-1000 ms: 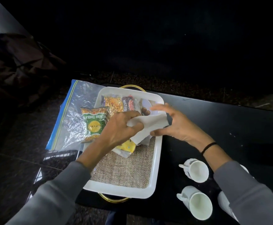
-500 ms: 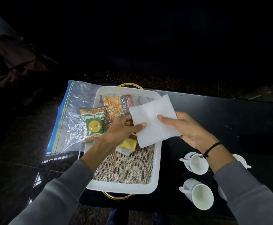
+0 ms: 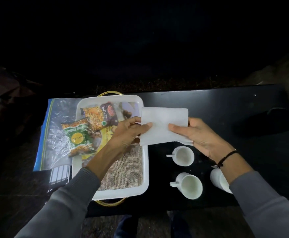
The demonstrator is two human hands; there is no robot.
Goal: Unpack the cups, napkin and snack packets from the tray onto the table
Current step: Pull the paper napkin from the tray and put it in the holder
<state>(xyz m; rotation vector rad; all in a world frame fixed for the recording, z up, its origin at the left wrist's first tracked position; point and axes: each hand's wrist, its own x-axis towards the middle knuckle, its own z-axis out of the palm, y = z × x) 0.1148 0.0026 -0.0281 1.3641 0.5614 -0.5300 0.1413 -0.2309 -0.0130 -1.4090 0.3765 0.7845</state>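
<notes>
In the middle of the frame, the napkin (image 3: pixel 164 125) is spread between both hands. The left hand (image 3: pixel 125 134) pinches its left edge and the right hand (image 3: pixel 198 134) pinches its right, probably to keep it flat. It hangs over the tray's (image 3: pixel 145 170) right rim and the table (image 3: pixel 226 103). Left of centre, snack packets (image 3: pixel 95 117) lie in the tray. At lower right, three cups (image 3: pixel 189 185) stand on the table.

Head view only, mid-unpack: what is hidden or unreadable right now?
Third cup: head view, the right forearm covers most of it.
Yellow packet: head view, the left hand covers part; its label cannot be read.
Pale item in the far corner of the tray: head view, blurred, and the napkin cuts it off.
Beyond the table: head view, too dark.
</notes>
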